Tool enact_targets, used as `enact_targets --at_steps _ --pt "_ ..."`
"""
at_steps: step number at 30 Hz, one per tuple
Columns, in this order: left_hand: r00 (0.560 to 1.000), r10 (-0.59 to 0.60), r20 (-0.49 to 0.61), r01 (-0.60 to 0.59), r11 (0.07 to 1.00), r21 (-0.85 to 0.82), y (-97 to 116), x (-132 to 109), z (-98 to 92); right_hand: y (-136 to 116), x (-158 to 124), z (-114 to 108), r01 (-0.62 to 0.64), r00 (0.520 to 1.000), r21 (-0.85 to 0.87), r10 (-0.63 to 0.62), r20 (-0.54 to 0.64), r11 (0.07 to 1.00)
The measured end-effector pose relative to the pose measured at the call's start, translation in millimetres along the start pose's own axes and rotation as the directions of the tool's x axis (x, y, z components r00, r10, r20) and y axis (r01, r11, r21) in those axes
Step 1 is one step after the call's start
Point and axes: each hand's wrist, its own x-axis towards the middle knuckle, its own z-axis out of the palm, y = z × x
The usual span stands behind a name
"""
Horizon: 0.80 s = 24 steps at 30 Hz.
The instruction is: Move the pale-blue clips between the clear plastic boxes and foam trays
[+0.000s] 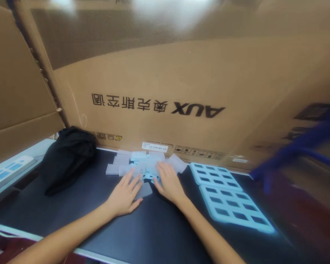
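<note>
Flat translucent rectangular pieces (pixel 123 160) lie in a loose, overlapping pile at the back of the black table top. Light blue pieces show among them. My left hand (pixel 124 194) rests with fingers spread at the near left side of the pile. One grey translucent piece (pixel 144 191) lies right beside its fingers. My right hand (pixel 169 181) is stretched out over the pile's right side, its fingertips on the pieces. Right of that hand lie two light blue trays (pixel 231 202) with rows of square openings, end to end.
A large upright cardboard sheet (pixel 159 80) with AUX lettering stands along the table's back edge. Black cloth (pixel 68 157) is bunched at the left. A white power strip (pixel 9 172) lies on a ledge at far left. A blurred blue bar (pixel 299 141) slants in at right.
</note>
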Motion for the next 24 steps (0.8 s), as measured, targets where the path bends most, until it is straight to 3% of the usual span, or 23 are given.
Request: enact_targets --at_steps 5,7,10,12,17,24 --pt "0.996 -0.09 -0.024 0.09 0.996 -0.019 -0.7 8.0 0.2 72.6 -4.7 -6.5 -0.244 0.962 0.024 0.245 -0.123 0.969" --pt "0.994 -0.104 -0.025 0.103 0.994 -0.022 0.9 11.8 0.3 102.3 -10.8 -0.6 -0.352 0.933 0.082 0.357 -0.055 0.932" --pt "0.997 -0.078 -0.011 0.078 0.997 -0.018 3.8 16.8 1.4 127.2 -17.4 5.4 -0.475 0.879 0.189 0.45 0.159 0.86" --pt "0.999 -0.053 -0.009 0.053 0.998 -0.033 4.6 18.6 2.4 130.9 -17.2 3.4 -0.501 0.859 0.218 0.451 0.242 0.837" --pt "0.999 -0.04 -0.036 0.037 0.997 -0.074 3.7 17.0 4.2 128.2 -7.1 -17.9 -0.46 0.865 0.184 0.392 0.312 0.868" --pt "0.999 -0.031 -0.028 0.028 0.995 -0.092 4.9 16.2 5.9 108.2 22.6 -51.9 -0.42 0.902 0.224 0.379 0.204 0.879"
